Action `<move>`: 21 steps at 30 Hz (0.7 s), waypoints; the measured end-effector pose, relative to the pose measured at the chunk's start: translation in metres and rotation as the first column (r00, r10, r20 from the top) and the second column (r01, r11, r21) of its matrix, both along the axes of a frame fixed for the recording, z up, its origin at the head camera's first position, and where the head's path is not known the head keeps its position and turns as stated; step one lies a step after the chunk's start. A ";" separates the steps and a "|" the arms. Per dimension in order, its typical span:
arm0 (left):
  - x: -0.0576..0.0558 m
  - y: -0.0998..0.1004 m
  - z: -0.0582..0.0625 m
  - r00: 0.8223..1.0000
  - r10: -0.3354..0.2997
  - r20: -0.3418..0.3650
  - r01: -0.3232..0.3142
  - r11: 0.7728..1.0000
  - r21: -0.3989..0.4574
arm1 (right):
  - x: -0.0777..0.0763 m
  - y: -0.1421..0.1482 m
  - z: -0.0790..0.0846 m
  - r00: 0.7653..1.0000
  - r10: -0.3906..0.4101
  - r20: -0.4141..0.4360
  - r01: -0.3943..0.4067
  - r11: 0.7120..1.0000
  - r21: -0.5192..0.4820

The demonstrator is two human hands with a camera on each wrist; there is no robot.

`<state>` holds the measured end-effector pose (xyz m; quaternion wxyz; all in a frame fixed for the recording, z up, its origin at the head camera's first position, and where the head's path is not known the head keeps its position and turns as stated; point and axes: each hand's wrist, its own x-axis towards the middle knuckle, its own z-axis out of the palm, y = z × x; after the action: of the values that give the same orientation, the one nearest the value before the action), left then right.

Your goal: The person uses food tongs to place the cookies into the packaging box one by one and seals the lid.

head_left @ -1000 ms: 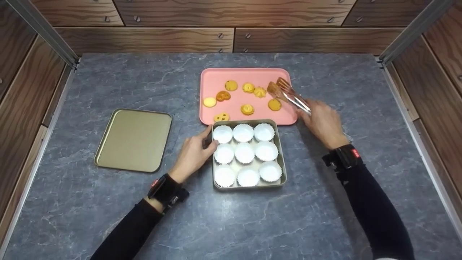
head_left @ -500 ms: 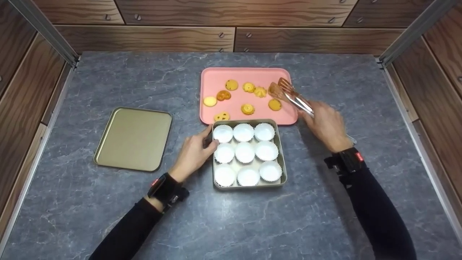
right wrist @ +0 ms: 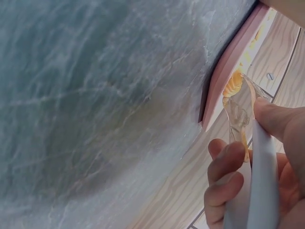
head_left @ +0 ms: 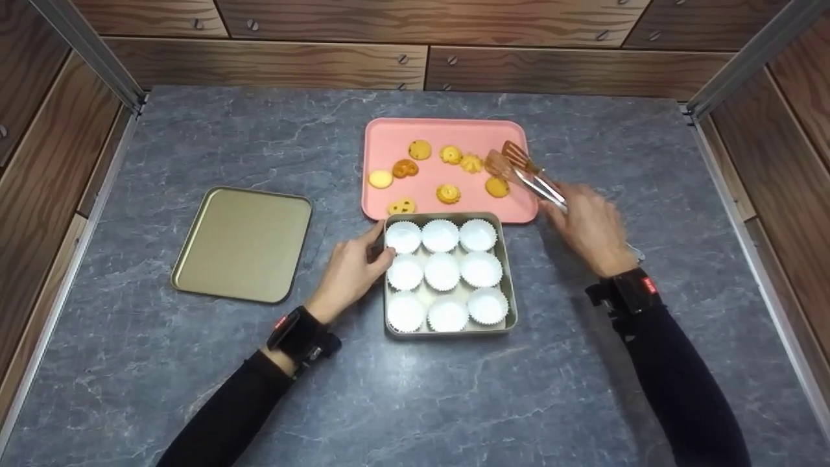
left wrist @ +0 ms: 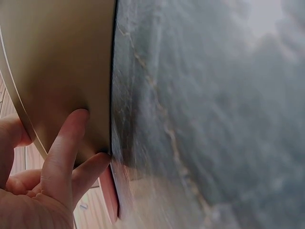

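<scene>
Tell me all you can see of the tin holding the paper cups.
The tin is square and shallow, with rounded corners and dull gold, metal-looking walls. It sits flat and uncovered on the grey table, holding nine white fluted paper cups in three rows of three, all empty-looking. The left hand grips its left wall toward the far corner. Whether its far side touches the pink tray is unclear.
</scene>
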<state>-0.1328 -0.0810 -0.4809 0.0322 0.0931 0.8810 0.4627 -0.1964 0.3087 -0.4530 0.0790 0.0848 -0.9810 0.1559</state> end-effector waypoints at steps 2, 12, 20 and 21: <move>0.000 0.000 0.000 1.000 -0.001 -0.001 0.001 1.000 0.003 | 0.001 0.000 0.000 1.000 0.000 -0.022 0.000 1.000 -0.005; -0.001 0.000 0.000 1.000 -0.004 0.010 0.004 1.000 0.002 | 0.000 0.000 0.003 1.000 -0.007 0.014 0.007 1.000 0.002; 0.001 0.000 -0.001 1.000 0.002 -0.030 -0.003 1.000 -0.013 | -0.005 0.000 -0.006 0.999 -0.016 0.027 0.014 0.997 0.071; 0.001 0.000 -0.001 1.000 0.002 -0.031 -0.002 1.000 -0.012 | -0.006 0.000 -0.007 0.999 -0.013 0.029 0.011 0.997 0.070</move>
<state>-0.1318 -0.0814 -0.4817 0.0188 0.0991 0.8843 0.4559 -0.2022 0.3088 -0.4598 0.0624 0.0791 -0.9874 0.1222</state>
